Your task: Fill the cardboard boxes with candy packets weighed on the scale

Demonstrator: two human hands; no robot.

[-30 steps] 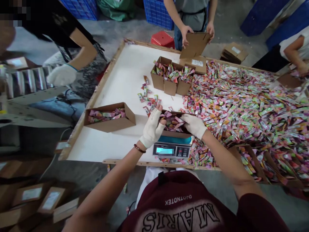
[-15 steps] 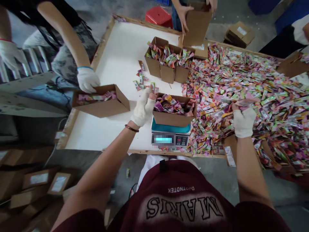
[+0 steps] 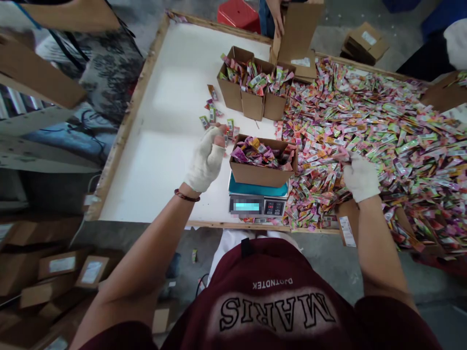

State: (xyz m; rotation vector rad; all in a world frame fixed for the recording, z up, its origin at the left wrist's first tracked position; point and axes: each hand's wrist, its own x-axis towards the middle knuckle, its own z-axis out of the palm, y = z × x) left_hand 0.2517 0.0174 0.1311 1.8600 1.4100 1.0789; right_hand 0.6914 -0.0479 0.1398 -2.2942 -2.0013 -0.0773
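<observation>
A cardboard box [image 3: 260, 172] filled with small wrapped packets sits on a digital scale [image 3: 257, 204] with a blue top. To its left is my left hand [image 3: 205, 158] in a white glove with bare fingertips, fingers loosely bent and thumb apart, holding nothing I can see. Several loose packets [image 3: 212, 114] lie just beyond it. My right hand [image 3: 361, 177], gloved alike, is over the big heap of packets [image 3: 365, 126], fingers closed on a pink packet [image 3: 341, 154]. The scale's readout is blurred.
Three filled boxes [image 3: 251, 104] stand together at the table's far side, where another person's hand [image 3: 276, 17] touches an upright carton [image 3: 299, 34]. At left, a co-worker's arm [image 3: 73, 14] is near a box [image 3: 40, 73] above rollers. Cartons [image 3: 58, 265] lie on the floor.
The co-worker's filled box at left has left the table towards the rollers. My right hand has moved left over the heap with a pink packet; my left hand has shifted slightly left.
</observation>
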